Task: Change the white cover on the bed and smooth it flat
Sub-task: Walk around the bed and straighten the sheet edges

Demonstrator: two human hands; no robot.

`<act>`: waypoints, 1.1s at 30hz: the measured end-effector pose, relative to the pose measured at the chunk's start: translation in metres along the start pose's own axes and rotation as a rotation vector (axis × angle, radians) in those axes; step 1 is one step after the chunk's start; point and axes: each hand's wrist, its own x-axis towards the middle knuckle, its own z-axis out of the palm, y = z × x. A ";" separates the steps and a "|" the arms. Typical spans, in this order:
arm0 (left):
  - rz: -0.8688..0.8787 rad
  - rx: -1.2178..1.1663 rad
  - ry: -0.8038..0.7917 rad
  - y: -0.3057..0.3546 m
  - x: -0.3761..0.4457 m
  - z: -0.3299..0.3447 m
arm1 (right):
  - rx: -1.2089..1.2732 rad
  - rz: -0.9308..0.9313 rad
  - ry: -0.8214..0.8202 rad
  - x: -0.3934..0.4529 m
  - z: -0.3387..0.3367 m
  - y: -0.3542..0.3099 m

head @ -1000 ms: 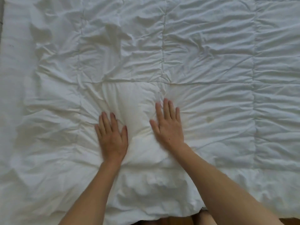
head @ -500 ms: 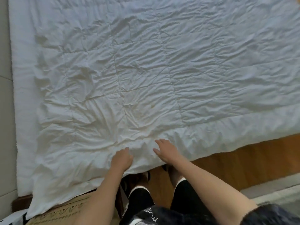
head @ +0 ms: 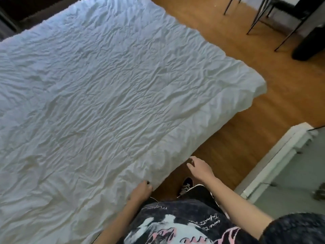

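Cover (head: 109,95) unlabelled; shirt (head: 184,224) script illegible.

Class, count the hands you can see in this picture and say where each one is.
2. The left hand grips the near edge of the white cover. The right hand hovers open just off that edge, above the wooden floor.

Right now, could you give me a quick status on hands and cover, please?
Left hand grips cover edge. Right hand open, at the edge. Cover spread, wrinkled. Nothing lying on it.
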 end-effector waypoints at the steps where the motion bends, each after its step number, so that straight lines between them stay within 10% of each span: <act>1: 0.013 0.037 0.000 0.030 0.005 0.001 | 0.013 0.023 0.030 0.003 -0.021 0.021; 23: 0.475 0.623 -0.203 0.611 0.166 -0.011 | 0.440 0.617 0.063 0.112 -0.318 0.289; 33: 0.534 0.782 -0.266 0.838 0.228 0.008 | 0.578 0.599 0.175 0.215 -0.496 0.398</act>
